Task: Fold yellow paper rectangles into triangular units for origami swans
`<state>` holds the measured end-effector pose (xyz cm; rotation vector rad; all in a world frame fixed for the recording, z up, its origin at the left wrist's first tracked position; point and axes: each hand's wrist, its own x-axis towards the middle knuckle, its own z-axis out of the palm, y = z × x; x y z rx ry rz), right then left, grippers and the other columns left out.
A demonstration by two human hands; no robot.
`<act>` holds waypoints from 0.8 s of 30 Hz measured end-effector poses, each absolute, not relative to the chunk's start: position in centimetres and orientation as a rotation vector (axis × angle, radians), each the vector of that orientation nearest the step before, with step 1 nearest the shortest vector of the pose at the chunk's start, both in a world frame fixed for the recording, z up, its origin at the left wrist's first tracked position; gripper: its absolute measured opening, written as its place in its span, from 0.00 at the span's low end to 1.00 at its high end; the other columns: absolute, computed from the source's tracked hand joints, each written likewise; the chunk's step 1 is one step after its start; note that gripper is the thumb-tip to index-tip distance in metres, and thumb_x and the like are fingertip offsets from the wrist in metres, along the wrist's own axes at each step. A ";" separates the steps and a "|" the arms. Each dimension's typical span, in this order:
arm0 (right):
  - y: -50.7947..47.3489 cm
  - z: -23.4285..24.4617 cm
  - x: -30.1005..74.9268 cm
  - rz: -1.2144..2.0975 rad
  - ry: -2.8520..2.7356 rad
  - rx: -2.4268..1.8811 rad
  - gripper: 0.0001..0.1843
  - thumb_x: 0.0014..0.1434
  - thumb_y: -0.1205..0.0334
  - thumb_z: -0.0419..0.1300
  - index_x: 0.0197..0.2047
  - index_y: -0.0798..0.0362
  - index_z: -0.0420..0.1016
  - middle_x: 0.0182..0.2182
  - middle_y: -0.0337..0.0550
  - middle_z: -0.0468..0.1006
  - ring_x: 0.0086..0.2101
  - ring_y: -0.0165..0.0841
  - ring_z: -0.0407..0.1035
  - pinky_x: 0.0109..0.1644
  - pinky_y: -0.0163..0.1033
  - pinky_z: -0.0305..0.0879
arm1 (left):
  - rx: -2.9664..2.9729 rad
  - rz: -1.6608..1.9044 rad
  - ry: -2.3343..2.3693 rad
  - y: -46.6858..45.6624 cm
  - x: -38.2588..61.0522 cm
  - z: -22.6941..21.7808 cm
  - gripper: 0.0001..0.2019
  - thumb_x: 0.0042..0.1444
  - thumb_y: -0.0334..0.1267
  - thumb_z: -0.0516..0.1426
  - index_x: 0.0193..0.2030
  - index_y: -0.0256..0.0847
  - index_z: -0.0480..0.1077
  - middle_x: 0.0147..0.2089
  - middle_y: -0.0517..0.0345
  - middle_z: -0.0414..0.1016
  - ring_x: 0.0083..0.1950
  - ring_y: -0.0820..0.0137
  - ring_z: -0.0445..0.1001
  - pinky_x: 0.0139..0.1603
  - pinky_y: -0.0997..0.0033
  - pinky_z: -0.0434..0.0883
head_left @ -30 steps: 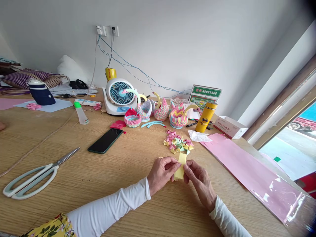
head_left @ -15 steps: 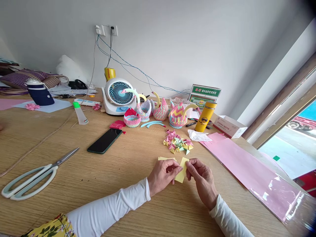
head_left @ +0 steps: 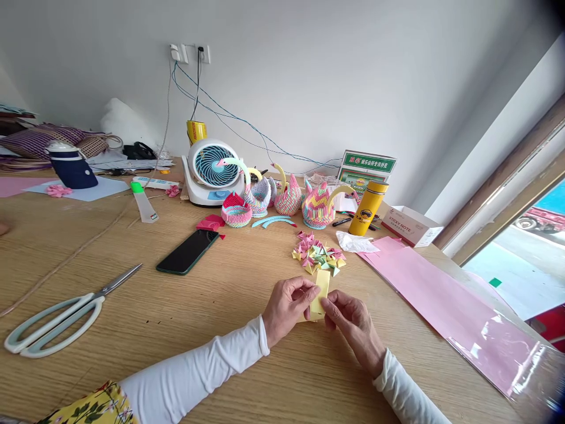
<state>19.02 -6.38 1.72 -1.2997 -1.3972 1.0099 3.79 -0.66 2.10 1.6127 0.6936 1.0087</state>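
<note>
A small yellow strip of paper (head_left: 322, 287) stands between my two hands. My left hand (head_left: 289, 307) pinches its left edge between thumb and fingers. On the other side my right hand (head_left: 353, 321) grips the lower right edge with thumb and forefinger. More yellow paper shows under the hands, low by the fingertips, mostly hidden. Just beyond lies a pile of folded paper triangles (head_left: 318, 253) in pink, yellow and pale green. Behind the pile stand several paper swans, among them a pink-and-yellow one (head_left: 318, 206).
Large scissors (head_left: 75, 318) lie at the left, with a phone (head_left: 188, 252) nearer the middle. A fan (head_left: 212, 171) stands at the back. To the right are a yellow bottle (head_left: 368, 209), a sticky note box (head_left: 411, 225) and pink paper sheets (head_left: 441, 300) in clear plastic.
The yellow strip has turned more upright and moved slightly left and up. My right hand has shifted left and a little down, closer to my left hand. The other things stay put.
</note>
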 end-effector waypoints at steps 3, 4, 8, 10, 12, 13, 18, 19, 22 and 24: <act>-6.5 1.8 18.9 0.991 -1.415 -1.291 0.19 0.60 0.49 0.56 0.26 0.55 0.67 0.17 0.35 0.65 0.20 0.25 0.56 0.25 0.33 0.52 | 1.540 0.941 0.662 -0.7 3.9 2.4 0.14 0.53 0.46 0.58 0.30 0.34 0.70 0.22 0.63 0.66 0.19 0.78 0.64 0.21 0.79 0.62; -6.6 1.8 18.8 0.997 -1.417 -1.275 0.19 0.60 0.49 0.56 0.26 0.55 0.67 0.17 0.35 0.65 0.20 0.25 0.56 0.25 0.33 0.52 | 1.511 0.907 0.638 -0.8 3.9 2.4 0.14 0.52 0.45 0.60 0.31 0.34 0.70 0.24 0.63 0.67 0.19 0.79 0.63 0.21 0.79 0.61; -6.8 1.9 18.8 1.036 -1.434 -1.223 0.18 0.60 0.49 0.56 0.26 0.55 0.67 0.18 0.34 0.64 0.20 0.26 0.55 0.25 0.33 0.52 | 1.418 0.824 0.594 -0.8 3.9 2.6 0.16 0.47 0.46 0.63 0.33 0.33 0.71 0.27 0.62 0.66 0.19 0.82 0.59 0.18 0.80 0.57; -6.8 2.0 18.8 1.053 -1.455 -1.217 0.18 0.60 0.50 0.56 0.26 0.54 0.66 0.18 0.34 0.64 0.21 0.26 0.55 0.26 0.33 0.52 | 1.394 0.807 0.602 -0.8 3.8 2.5 0.16 0.48 0.46 0.63 0.33 0.32 0.72 0.24 0.64 0.64 0.19 0.82 0.57 0.18 0.81 0.55; -6.7 2.0 18.8 1.076 -1.467 -1.209 0.18 0.60 0.50 0.56 0.25 0.54 0.65 0.17 0.34 0.64 0.21 0.26 0.56 0.26 0.33 0.53 | 1.383 0.795 0.600 -0.8 3.7 2.6 0.16 0.48 0.46 0.62 0.33 0.32 0.72 0.22 0.65 0.63 0.19 0.82 0.56 0.18 0.80 0.54; -6.7 2.0 18.9 1.094 -1.471 -1.203 0.18 0.60 0.50 0.56 0.25 0.54 0.65 0.17 0.34 0.65 0.21 0.26 0.56 0.26 0.33 0.53 | 1.380 0.798 0.602 -0.7 3.7 2.7 0.16 0.48 0.46 0.62 0.33 0.32 0.71 0.22 0.64 0.64 0.19 0.82 0.56 0.18 0.80 0.54; -6.9 2.1 19.1 1.216 -1.494 -1.153 0.18 0.59 0.49 0.56 0.26 0.53 0.64 0.17 0.34 0.65 0.20 0.26 0.57 0.26 0.33 0.53 | 1.381 0.887 0.631 -0.5 3.5 3.4 0.15 0.48 0.46 0.62 0.30 0.32 0.71 0.21 0.65 0.63 0.19 0.82 0.56 0.19 0.80 0.54; -6.9 2.2 19.1 1.233 -1.492 -1.148 0.18 0.59 0.49 0.57 0.25 0.53 0.64 0.17 0.34 0.65 0.20 0.26 0.57 0.26 0.33 0.53 | 1.376 0.898 0.637 -0.3 3.5 3.5 0.16 0.48 0.46 0.62 0.30 0.32 0.71 0.21 0.65 0.63 0.19 0.82 0.56 0.20 0.80 0.54; -7.1 2.6 19.0 1.258 -1.481 -1.153 0.18 0.58 0.49 0.58 0.25 0.53 0.64 0.17 0.34 0.65 0.20 0.26 0.57 0.26 0.33 0.53 | 1.331 0.961 0.690 0.2 3.5 3.7 0.17 0.48 0.48 0.62 0.31 0.32 0.70 0.22 0.65 0.63 0.19 0.82 0.57 0.19 0.80 0.54; -7.1 2.7 19.0 1.244 -1.461 -1.163 0.18 0.58 0.49 0.58 0.25 0.53 0.64 0.17 0.34 0.65 0.20 0.26 0.57 0.26 0.33 0.54 | 1.283 1.001 0.725 0.5 3.5 3.8 0.19 0.50 0.51 0.60 0.32 0.33 0.69 0.25 0.64 0.65 0.18 0.84 0.56 0.18 0.81 0.52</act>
